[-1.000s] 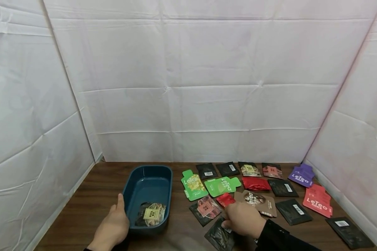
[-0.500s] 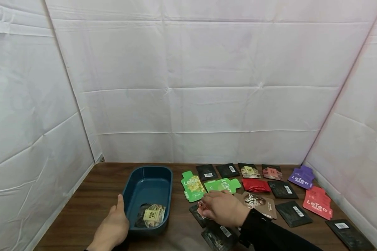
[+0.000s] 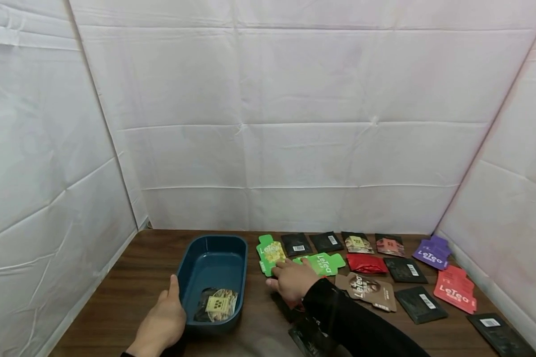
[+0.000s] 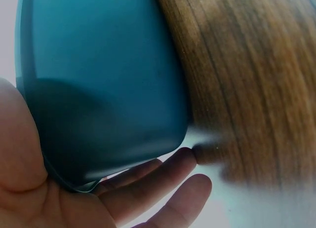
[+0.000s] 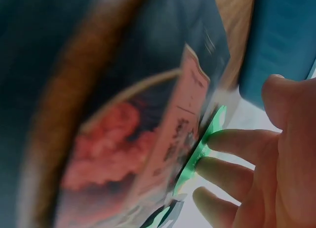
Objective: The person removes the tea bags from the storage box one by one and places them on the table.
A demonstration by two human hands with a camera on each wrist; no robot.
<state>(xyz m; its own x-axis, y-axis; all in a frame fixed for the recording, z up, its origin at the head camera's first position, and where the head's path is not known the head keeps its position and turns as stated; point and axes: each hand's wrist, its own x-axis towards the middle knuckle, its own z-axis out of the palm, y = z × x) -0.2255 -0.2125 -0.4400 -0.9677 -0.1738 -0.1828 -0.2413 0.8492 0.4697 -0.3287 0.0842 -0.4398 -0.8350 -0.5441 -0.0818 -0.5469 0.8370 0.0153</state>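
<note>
My left hand (image 3: pixel 161 320) rests against the near left corner of a dark teal tub (image 3: pixel 221 270), thumb up beside the rim. In the left wrist view its fingers (image 4: pixel 163 181) lie along the tub's outer wall. A black packet with a yellow label (image 3: pixel 218 304) lies inside the tub. My right hand (image 3: pixel 292 282) reaches over the packets, fingers spread at the near edge of a green flower-printed packet (image 3: pixel 273 252). In the right wrist view its fingertips overlap a green edge (image 5: pixel 205 144). Beneath that hand is a black packet with a pink label (image 5: pixel 180 117), mostly hidden in the head view.
A green LeTea packet (image 3: pixel 325 264) lies beside the right hand. Further right are a red packet (image 3: pixel 366 264), a brown packet (image 3: pixel 370 292), a purple one (image 3: pixel 431 254), a coral one (image 3: pixel 455 292) and several black packets. White cloth walls (image 3: pixel 308 148) enclose the wooden table (image 3: pixel 147 267).
My right hand has moved left and away from me, from the near black packet across the pink-labelled one to the green flower-printed packet. My left hand and the tub stay put.
</note>
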